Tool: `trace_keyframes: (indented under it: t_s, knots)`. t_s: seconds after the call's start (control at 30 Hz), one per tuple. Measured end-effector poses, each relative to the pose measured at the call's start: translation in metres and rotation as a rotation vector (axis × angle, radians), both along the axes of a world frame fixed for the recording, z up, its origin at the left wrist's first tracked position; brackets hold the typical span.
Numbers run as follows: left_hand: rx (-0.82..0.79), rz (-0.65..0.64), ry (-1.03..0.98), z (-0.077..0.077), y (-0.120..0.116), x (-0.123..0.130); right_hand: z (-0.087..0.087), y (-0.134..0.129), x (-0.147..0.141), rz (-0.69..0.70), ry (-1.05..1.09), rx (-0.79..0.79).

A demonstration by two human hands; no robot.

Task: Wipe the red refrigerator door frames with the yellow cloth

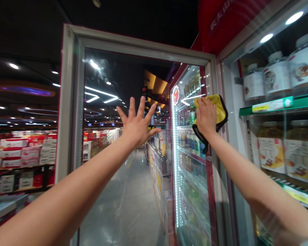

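Observation:
A glass fridge door (110, 82) in a grey metal frame stands swung open before me. My left hand (137, 126) lies with its fingers spread wide, palm toward the pane; it appears to rest on the glass and holds nothing. Over at the door's right side, my right hand (206, 114) presses a yellow cleaning cloth (222, 106) with black edging against the pane, close to the frame. The cloth bunches out around the fingers, and one dark corner hangs below the hand.
To the right, the open fridge holds large bottles with tiger labels (304, 68) and tea bottles (272, 153) on green-edged shelves. Another lit drinks fridge (190, 147) shows through the glass. Stacked boxes (12, 153) stand far left. A grey floor aisle (128, 198) runs ahead.

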State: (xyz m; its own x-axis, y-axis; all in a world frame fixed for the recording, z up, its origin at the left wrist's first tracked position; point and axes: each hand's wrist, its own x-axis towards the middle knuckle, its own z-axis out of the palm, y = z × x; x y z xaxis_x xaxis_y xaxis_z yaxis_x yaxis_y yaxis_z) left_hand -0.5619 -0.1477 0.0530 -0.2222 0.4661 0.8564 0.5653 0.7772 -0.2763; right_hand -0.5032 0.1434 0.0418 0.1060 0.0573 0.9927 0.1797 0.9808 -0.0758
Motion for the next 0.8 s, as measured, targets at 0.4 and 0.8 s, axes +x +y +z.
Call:
trace_keyframes:
  t_s: [0.4, 0.8]
  knots:
    - [-0.003, -0.024, 0.003, 0.001, 0.000, -0.006, -0.012, 0.003, 0.011, 0.136, -0.110, 0.203]
    - [-0.072, -0.019, -0.039, 0.008, -0.011, -0.003, 0.000, -0.037, -0.010, 0.105, -0.117, 0.250]
